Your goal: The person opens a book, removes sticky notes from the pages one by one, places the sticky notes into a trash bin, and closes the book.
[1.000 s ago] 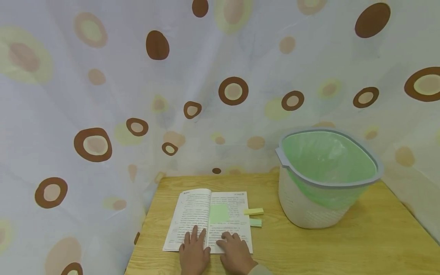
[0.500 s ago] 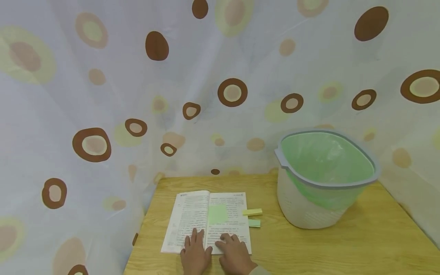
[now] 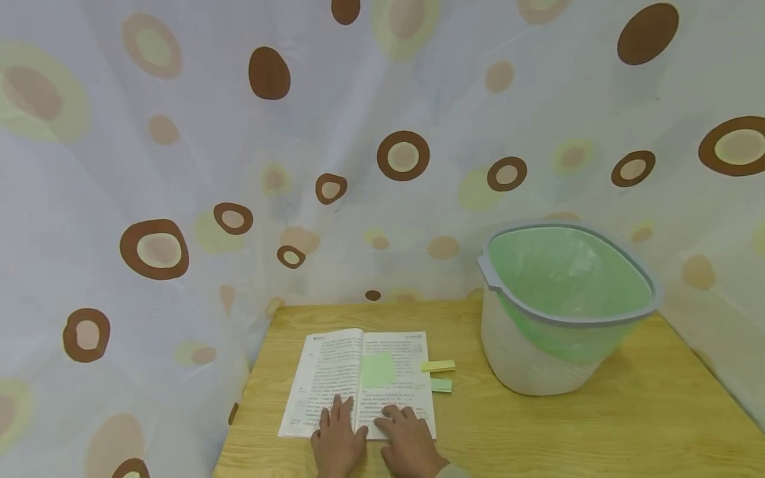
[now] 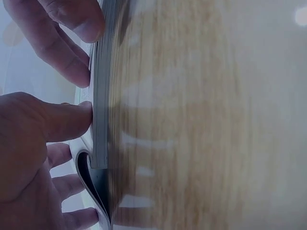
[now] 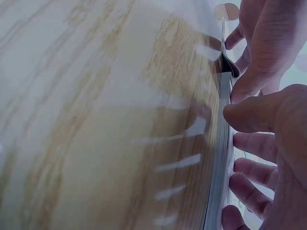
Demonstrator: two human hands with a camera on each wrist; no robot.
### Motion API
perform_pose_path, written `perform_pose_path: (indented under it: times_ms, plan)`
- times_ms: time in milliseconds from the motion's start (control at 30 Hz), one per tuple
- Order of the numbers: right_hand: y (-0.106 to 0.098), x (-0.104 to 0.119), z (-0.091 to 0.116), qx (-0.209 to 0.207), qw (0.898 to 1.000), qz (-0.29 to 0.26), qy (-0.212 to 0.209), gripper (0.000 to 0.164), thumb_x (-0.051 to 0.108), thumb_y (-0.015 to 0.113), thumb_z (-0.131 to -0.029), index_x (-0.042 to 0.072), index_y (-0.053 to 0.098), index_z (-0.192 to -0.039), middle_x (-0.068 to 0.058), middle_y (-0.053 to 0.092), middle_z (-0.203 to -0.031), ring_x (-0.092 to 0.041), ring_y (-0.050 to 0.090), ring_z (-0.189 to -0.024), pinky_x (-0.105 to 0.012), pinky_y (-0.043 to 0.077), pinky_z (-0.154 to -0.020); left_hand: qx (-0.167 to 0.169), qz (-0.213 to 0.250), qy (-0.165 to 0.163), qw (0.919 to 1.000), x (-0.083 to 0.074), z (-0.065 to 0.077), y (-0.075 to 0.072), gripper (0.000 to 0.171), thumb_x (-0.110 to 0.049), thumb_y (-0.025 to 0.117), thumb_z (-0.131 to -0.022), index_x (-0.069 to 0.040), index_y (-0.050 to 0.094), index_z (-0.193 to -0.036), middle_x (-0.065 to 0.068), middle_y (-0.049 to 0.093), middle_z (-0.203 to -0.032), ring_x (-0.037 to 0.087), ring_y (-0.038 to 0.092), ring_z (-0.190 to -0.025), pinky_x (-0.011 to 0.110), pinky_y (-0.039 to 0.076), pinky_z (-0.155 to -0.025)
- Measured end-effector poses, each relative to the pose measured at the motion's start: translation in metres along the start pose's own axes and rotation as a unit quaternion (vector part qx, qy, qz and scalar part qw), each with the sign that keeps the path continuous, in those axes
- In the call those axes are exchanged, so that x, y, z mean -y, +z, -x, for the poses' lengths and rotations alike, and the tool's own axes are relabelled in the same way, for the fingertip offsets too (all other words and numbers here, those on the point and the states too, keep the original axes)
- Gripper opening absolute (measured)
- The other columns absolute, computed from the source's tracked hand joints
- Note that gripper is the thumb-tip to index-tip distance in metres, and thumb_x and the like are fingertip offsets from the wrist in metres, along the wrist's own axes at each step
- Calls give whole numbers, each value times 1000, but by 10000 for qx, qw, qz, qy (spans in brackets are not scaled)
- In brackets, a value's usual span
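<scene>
Across the open book (image 3: 329,365): your left hand (image 3: 339,443), your right hand (image 3: 411,443), apart, fingers loosely spread, one per page; placement as before.

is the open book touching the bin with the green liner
Apart. The head view shows it: bare table lies between the book and the bin, even past the yellow strip and green strip at the book's right edge.

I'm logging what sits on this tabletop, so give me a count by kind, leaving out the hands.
Open book: 1
Green square note on the page: 1
Strips at the book's right edge: 2 (yellow strip, green strip)
Basket: 1
Green liner in the basket: 1
Total: 6
</scene>
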State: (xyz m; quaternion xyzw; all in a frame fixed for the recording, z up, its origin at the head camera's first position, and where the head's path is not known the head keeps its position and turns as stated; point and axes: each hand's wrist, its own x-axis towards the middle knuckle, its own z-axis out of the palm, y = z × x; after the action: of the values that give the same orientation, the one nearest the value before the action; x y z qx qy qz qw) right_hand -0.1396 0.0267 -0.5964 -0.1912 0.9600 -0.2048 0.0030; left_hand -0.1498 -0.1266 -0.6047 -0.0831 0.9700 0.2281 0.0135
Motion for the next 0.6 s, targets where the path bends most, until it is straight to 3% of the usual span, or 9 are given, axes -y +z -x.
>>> perform_pose_path:
  times_ms: [467,600]
  plan:
    - [-1,-1,0,78,9999,-46,-128,38,25,68,-82,20,70,-120,-3,63,-131,-25,57,-109,-43,50,-74,106,95,-30,9999,2,-4,0,61,-32,71,-85,-14,51,-140,17,40,-156,50,34,-142,75,30,-108]
    - [-5,-10,-3,89,9984,-449,-327,30,23,64,-85,15,71,-114,-3,67,-123,-26,62,-108,-45,55,-82,121,109,-55,9999,2,-5,1,61,-33,71,-85,-15,50,-140,16,39,-157,49,33,-143,74,29,-109]
